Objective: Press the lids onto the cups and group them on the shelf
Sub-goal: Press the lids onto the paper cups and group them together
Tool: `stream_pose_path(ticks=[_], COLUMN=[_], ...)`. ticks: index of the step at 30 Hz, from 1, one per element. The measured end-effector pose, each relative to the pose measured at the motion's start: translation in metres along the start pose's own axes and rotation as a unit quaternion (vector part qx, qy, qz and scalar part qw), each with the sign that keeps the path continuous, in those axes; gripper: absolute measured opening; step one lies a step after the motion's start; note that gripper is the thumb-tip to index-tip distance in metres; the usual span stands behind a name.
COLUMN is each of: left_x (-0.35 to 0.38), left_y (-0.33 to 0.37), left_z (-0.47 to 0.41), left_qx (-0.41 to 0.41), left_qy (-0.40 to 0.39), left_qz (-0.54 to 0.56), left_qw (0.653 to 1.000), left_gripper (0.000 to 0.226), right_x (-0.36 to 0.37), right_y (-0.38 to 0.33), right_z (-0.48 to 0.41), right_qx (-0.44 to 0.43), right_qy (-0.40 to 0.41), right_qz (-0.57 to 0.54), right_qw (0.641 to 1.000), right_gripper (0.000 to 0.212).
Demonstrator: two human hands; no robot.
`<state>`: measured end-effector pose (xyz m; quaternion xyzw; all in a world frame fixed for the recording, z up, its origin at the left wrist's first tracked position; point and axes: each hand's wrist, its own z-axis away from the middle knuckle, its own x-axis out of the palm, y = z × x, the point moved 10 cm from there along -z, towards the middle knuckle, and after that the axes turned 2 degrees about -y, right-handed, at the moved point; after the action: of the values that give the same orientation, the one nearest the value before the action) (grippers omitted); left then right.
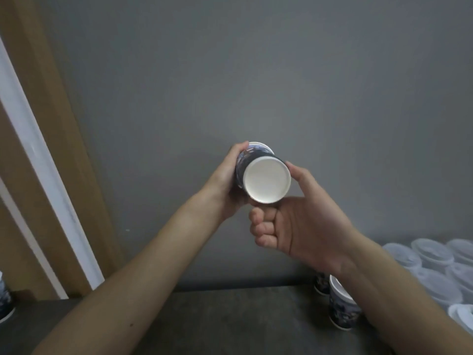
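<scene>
The dark patterned paper cup (266,179) is held on its side above the dark counter (230,321), the left hand (225,180) gripping its wall and the right hand (294,226) gripping its white base; lid seating appears in progress, though the far mouth is hidden, so next press evenly, then shelve upright.

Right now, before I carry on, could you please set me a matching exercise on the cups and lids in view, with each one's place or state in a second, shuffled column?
Things
1. held cup
2. clear lids
3. open cup
4. half-seen cup

Places or states
A. heaped at the far right
B. cut off by the picture's left edge
C. gripped in the left hand, white round end towards the camera
D. upright on the dark surface, lower right

Pairs: 1-C, 2-A, 3-D, 4-B
</scene>
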<state>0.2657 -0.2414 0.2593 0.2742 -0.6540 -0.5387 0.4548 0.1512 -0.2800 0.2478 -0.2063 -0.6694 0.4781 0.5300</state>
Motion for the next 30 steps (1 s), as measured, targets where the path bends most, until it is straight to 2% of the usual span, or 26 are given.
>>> stream_pose_path(ticks=[2, 3, 5, 8, 9, 10, 12, 14, 16, 19, 21, 25, 27, 30], left_x=[0.001, 0.002, -0.002, -0.015, -0.01, -0.003, 0.02, 0.035, 0.031, 0.023, 0.027, 0.045, 0.046, 0.045], left_y=[0.0, 0.003, 0.013, 0.051, 0.059, 0.061, 0.054, 0.046, 0.046, 0.053, 0.054, 0.051, 0.055, 0.062], left_z=[-0.001, 0.0, 0.003, 0.014, 0.02, 0.02, 0.02, 0.023, 0.022, 0.025, 0.028, 0.037, 0.039, 0.04], left_qx=[0.001, 0.008, 0.043, 0.201, 0.228, 0.225, 0.17, 0.138, 0.15, 0.185, 0.194, 0.183, 0.195, 0.206], left_qy=[-0.015, -0.008, 0.037, 0.142, 0.134, 0.098, -0.018, -0.106, -0.087, -0.036, -0.055, -0.149, -0.147, -0.12], left_qz=[0.001, 0.002, -0.011, -0.131, -0.152, -0.143, -0.08, -0.037, -0.035, -0.063, -0.077, -0.025, -0.03, -0.061], left_qw=[1.0, 1.0, 0.998, 0.96, 0.952, 0.959, 0.982, 0.984, 0.984, 0.98, 0.976, 0.971, 0.969, 0.969], left_gripper=[0.06, 0.057, 0.053, 0.051, 0.048, 0.049, 0.054, 0.049, 0.057, 0.064, 0.06, 0.039, 0.046, 0.068], right_x=[0.003, 0.001, -0.012, -0.031, -0.032, -0.028, -0.015, -0.007, -0.006, -0.015, -0.013, 0.011, 0.012, 0.012], right_y=[-0.003, -0.005, -0.005, -0.008, -0.007, -0.006, -0.006, -0.006, -0.005, -0.011, -0.013, -0.008, -0.006, -0.004], right_z=[0.002, 0.002, 0.001, 0.001, 0.002, 0.002, 0.006, 0.011, 0.013, 0.013, 0.015, 0.019, 0.019, 0.019], right_qx=[0.002, 0.0, -0.016, -0.056, -0.064, -0.063, -0.052, -0.051, -0.053, -0.083, -0.091, -0.073, -0.071, -0.061], right_qy=[-0.003, 0.006, 0.055, 0.128, 0.123, 0.1, 0.037, 0.003, 0.013, 0.069, 0.065, -0.024, -0.043, -0.057], right_qz=[0.02, 0.037, 0.083, 0.098, 0.066, 0.015, -0.083, -0.087, -0.026, 0.071, 0.038, -0.119, -0.126, -0.12], right_qw=[1.0, 0.999, 0.995, 0.985, 0.988, 0.993, 0.995, 0.995, 0.998, 0.992, 0.993, 0.99, 0.989, 0.989], right_gripper=[0.075, 0.077, 0.082, 0.072, 0.068, 0.066, 0.068, 0.071, 0.073, 0.064, 0.061, 0.067, 0.068, 0.071])
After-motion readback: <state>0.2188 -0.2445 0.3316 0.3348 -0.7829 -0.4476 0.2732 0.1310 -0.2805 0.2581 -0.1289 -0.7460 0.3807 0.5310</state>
